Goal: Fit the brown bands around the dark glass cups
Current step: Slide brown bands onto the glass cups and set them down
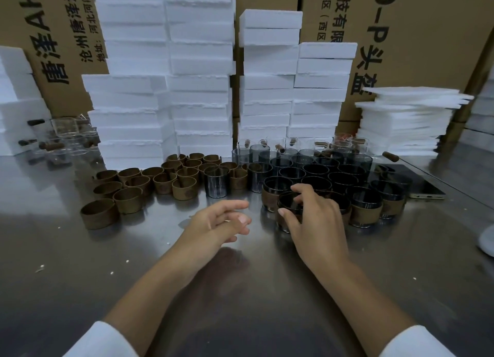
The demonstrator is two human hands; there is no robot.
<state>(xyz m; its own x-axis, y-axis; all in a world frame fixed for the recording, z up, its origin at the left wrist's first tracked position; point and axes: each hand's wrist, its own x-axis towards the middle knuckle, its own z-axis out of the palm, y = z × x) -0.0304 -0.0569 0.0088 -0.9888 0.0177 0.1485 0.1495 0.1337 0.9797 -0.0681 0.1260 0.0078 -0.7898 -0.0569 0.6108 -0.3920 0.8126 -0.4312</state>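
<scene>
Several loose brown bands (184, 188) stand in a cluster on the steel table (240, 289), left of centre. One bare dark glass cup (217, 181) stands among them. To the right sits a dense group of dark cups (318, 169), and the front ones wear bands (366, 209). My right hand (315, 217) curls over a banded cup (287, 209) at the front of that group, with the thumb on its near side and the fingers over its rim. Just to the left, my left hand (222, 220) hovers with relaxed fingers and holds nothing.
Tall stacks of white foam boxes (160, 89) and cardboard cartons (427, 35) wall off the back. Clear glass cups with handles (64, 140) sit at the far left. A phone (417, 180) lies right of the dark cups, below a stack of foam sheets (406, 121).
</scene>
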